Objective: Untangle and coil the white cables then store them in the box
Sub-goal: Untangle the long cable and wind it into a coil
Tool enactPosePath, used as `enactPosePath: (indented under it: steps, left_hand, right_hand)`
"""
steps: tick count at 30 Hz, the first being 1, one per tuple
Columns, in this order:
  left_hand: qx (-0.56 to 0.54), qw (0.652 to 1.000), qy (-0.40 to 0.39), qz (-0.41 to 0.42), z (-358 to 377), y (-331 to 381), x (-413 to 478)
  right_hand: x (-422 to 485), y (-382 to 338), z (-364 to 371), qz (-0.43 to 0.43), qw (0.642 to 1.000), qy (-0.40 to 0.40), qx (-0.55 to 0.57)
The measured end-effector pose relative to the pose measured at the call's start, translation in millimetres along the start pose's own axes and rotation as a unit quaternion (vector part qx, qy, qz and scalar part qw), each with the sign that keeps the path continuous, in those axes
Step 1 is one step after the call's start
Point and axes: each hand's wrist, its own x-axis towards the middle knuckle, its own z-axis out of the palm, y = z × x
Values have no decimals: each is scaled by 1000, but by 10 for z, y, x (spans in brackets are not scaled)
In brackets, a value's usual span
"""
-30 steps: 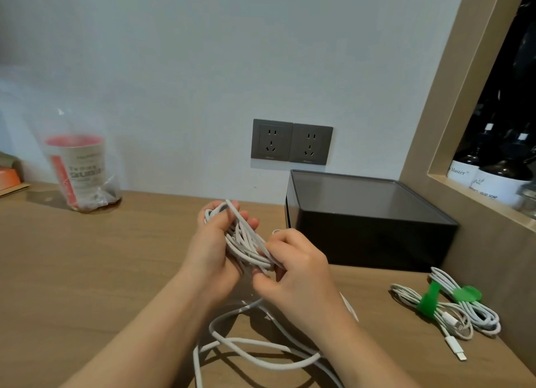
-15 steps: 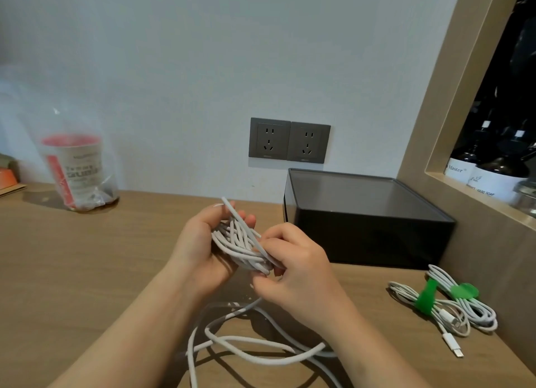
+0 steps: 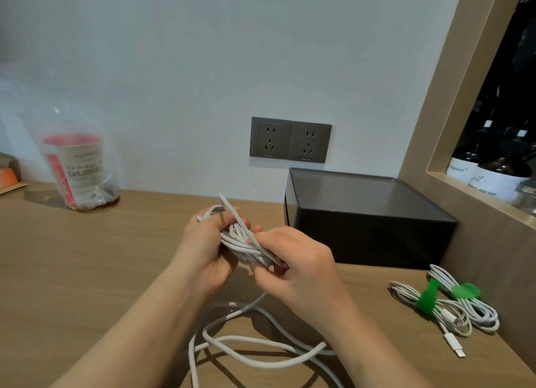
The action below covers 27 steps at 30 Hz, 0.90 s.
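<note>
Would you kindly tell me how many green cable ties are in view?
2. The first green tie wraps the left bundle at the desk's right; the second green tie wraps the bundle beside it. More may be hidden in the box.

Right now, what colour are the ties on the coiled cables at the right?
Green ties, head view.

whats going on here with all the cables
A person is coiling a white cable: the left hand holds the bundle of loops and the right hand pinches a strand against it. The rest lies loose on the desk. Two coiled cables with green ties lie beside the dark box, not yet in it.
</note>
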Motion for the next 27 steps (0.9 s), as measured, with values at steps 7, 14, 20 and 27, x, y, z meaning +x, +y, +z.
enactPosePath:
  steps: [7,14,20,27]
  left_hand:
    - [44,989,-92,-109,-49,67,-57]
    - [49,977,-157,-135,5,33,-154]
    - [70,981,-133,-127,37,37,-182]
    - [93,983,-135,-78,20,22,-131]
  right_hand:
    - [12,-35,-24,-26,998,40,-32]
    - [11,-15,-41,-2,997,69,-45]
    - [26,-57,-25,3,999,39,2]
    - [52,-97,-95,54,994,17,92]
